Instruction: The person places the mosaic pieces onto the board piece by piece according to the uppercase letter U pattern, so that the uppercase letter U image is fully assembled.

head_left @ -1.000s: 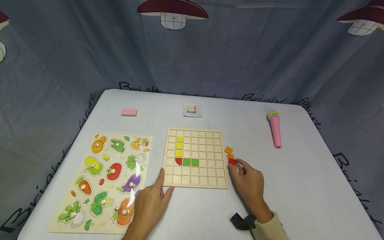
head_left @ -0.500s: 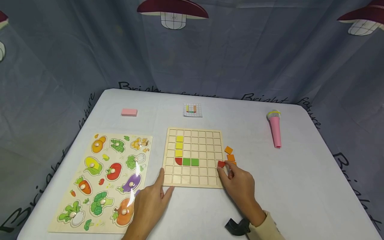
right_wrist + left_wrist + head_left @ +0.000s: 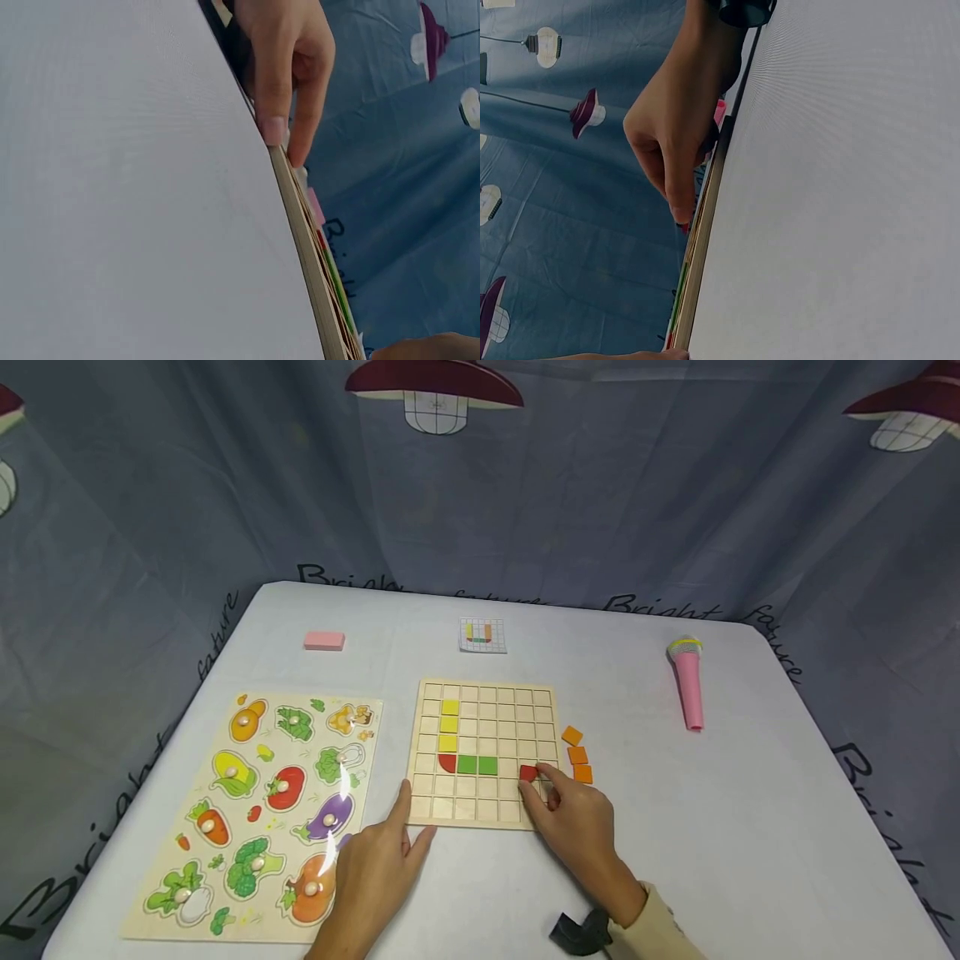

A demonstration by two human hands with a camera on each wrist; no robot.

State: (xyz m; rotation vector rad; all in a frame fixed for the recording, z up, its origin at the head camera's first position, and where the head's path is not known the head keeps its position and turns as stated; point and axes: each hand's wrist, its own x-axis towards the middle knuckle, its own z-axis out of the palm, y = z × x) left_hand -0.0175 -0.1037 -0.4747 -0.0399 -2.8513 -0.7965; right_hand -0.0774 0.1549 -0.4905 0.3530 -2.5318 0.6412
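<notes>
The head view looks forward-down from above; low, near wrist views face inward, sharing the board [image 3: 489, 731].

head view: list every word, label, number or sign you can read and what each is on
"Bright" – on the curtain, seen above the table edge
"fature" or "future" – also on the curtain; second letter unclear
Lettering along both sides – same curtain, partly hidden or cut off
Grid board, vegetable puzzle and microphone – none readable
Pattern card – any print too small to read
</notes>
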